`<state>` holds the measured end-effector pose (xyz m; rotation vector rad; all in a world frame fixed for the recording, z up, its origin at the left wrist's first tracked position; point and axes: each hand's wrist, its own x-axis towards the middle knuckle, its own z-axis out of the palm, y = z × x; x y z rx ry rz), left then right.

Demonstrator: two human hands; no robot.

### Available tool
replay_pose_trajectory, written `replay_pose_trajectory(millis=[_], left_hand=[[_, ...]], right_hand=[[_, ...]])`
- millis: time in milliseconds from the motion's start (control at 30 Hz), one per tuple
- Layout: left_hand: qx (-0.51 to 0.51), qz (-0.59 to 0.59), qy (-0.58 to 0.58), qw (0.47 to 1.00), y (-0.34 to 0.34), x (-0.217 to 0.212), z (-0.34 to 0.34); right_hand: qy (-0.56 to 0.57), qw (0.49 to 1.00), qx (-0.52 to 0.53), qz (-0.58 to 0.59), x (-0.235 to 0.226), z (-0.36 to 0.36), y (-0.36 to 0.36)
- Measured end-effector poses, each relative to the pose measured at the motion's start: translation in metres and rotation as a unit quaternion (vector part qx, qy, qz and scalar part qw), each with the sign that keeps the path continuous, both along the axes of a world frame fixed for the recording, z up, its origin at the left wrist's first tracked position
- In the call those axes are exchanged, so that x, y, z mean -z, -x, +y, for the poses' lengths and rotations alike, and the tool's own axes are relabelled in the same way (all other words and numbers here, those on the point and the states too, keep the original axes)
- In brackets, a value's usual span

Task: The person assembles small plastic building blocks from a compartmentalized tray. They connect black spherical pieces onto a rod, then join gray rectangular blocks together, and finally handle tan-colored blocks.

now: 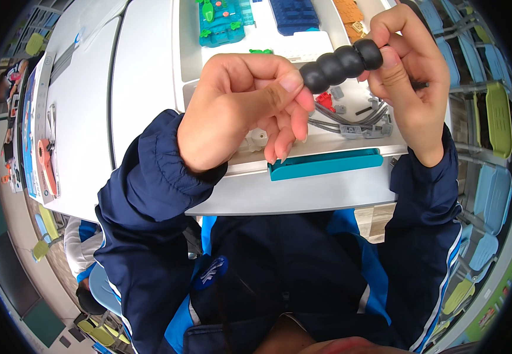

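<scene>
A black knobbly rod (333,66), made of several rounded segments in a row, is held up between my hands over a white sorting tray (190,53). Thumb and fingers of my left hand (241,97) pinch its left end. At the upper right end, my right hand (406,76) grips it between thumb and forefinger; part of that end is covered by the fingertips. Below the rod, in the tray's near compartment, lie grey ribbed hoses (356,124), a red piece (325,101) and small grey connector pieces (350,131).
Farther compartments hold a teal transparent brick assembly (225,29), dark blue bricks (295,16) and orange pieces (350,12). A teal strip (326,164) lies along the tray's near edge. White tabletop (85,112) extends left, with an orange tool (46,165) near its far-left edge. Chairs (494,194) stand at right.
</scene>
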<state>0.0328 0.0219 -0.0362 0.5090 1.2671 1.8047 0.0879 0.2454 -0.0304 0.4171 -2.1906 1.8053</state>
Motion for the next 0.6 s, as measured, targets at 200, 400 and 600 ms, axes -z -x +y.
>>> replay_pose_trajectory(millis=[200, 400, 600], left_hand=[[-0.044, 0.033, -0.026, 0.998, -0.004, -0.004, 0.001], [-0.095, 0.086, -0.010, 0.992, -0.006, -0.007, 0.004], [-0.136, 0.114, -0.015, 0.984, -0.006, -0.008, 0.003]], right_hand=[[0.010, 0.995, -0.092, -0.032, 0.000, 0.017, 0.005], [0.051, 0.997, -0.062, 0.010, -0.001, 0.014, 0.006], [-0.017, 1.000, -0.010, 0.023, -0.002, 0.012, 0.003]])
